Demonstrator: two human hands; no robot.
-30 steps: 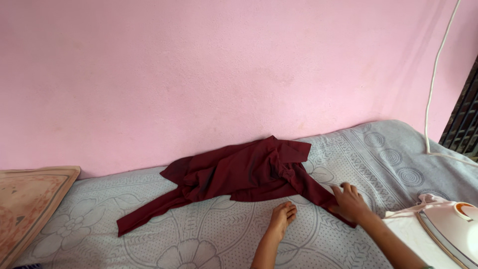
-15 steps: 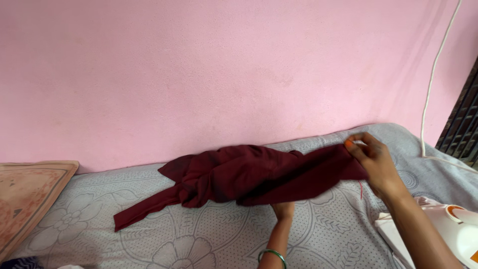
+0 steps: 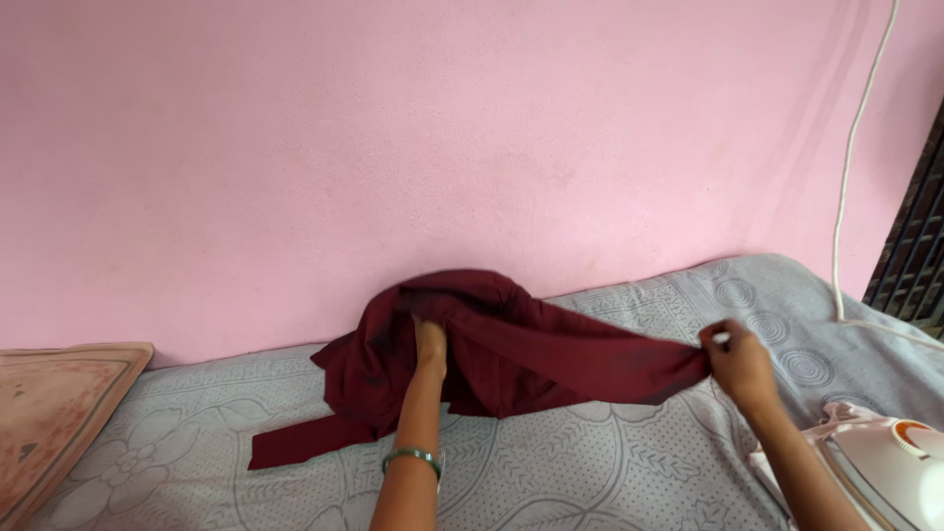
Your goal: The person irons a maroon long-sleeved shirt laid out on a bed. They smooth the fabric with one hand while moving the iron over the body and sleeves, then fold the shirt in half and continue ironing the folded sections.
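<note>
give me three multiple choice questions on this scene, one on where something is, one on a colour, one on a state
1. Where is the iron?
A. bottom right, near the right arm
B. on the cushion at the left
C. on top of the garment

2. What colour is the garment?
A. white
B. dark maroon
C. green

3. How is the right hand engaged with the garment?
A. resting flat on the bedsheet, away from it
B. pinching one end and pulling it out to the right
C. gripping the white cord

Answers:
1. A, the pale iron sits at the lower right corner on the bedsheet.
2. B, the cloth is deep maroon against the pink wall.
3. B, the fingers are closed on the cloth's end, which is stretched out, while the left hand is tucked into the bunched part.
</note>
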